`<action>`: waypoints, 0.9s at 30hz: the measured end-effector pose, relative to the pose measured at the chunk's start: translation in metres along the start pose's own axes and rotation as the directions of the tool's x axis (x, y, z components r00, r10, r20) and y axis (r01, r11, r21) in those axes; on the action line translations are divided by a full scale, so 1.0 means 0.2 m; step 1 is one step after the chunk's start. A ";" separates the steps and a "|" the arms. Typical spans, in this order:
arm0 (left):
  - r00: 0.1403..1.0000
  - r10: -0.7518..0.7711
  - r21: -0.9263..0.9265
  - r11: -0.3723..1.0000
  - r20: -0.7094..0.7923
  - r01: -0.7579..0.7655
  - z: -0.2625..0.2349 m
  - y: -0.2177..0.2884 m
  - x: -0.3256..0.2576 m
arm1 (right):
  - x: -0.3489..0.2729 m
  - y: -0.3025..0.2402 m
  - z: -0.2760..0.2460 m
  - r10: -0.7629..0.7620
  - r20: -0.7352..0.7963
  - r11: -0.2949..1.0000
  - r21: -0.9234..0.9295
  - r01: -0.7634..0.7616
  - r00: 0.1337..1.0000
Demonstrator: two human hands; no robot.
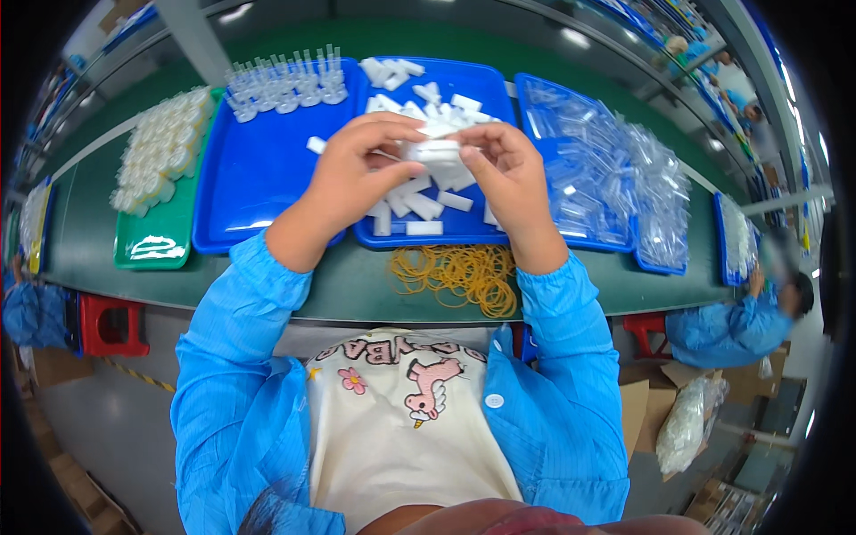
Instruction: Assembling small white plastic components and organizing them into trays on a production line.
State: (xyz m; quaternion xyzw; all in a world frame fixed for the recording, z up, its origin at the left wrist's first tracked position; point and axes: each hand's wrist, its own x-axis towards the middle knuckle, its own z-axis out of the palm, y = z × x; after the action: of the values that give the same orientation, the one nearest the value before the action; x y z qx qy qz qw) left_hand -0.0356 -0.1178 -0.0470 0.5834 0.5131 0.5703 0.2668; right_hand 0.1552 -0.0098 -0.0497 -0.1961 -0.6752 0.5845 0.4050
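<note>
Both hands are raised over a blue tray (499, 80) scattered with small white blocks (419, 207). Between them is a white block-shaped piece (437, 153), slightly blurred, and I cannot make out whether it is one piece or two together. My left hand (352, 165) pinches its left end with thumb and fingers. On the right end, the thumb and curled fingers of my right hand (508, 169) close on it. The fingers partly hide the piece and the blocks beneath.
Left stands a blue tray (259, 192) with clear stemmed plastic parts (290, 85), then a green tray (147, 245) of whitish round parts (165, 152). Clear plastic pieces (580, 178) fill trays at right. Yellow rubber bands (459, 276) lie by the table's near edge. Co-workers sit on both sides.
</note>
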 end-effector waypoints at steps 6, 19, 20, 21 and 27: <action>0.980 -0.170 -0.411 0.905 -0.102 0.114 -0.03 -0.02 0.02 | 0.11 -0.13 -0.39 -0.353 -0.021 0.441 -0.885 0.146 0.935; 0.922 -0.356 -0.605 0.771 -0.150 0.200 -0.08 -0.06 0.04 | 0.06 0.01 -0.61 0.065 0.070 0.131 -0.989 0.061 0.995; 0.929 -0.350 -0.623 0.755 -0.119 0.204 -0.08 -0.06 0.03 | 0.06 -0.02 -0.61 0.103 0.059 0.075 -0.996 0.051 0.993; 0.936 -0.341 -0.640 0.739 -0.087 0.209 -0.08 -0.07 0.03 | 0.06 -0.04 -0.60 0.139 0.044 0.018 -0.999 0.042 0.989; 0.941 -0.334 -0.621 0.748 -0.050 0.233 -0.06 -0.03 0.04 | 0.10 -0.03 -0.46 -0.178 -0.099 0.715 -0.696 0.059 0.979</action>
State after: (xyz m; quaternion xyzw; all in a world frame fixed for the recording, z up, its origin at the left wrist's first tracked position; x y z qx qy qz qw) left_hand -0.0500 -0.1127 -0.0468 0.3346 0.4052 0.7014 0.4815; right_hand 0.2158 0.0619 -0.0375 -0.3348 -0.8206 0.2466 0.3920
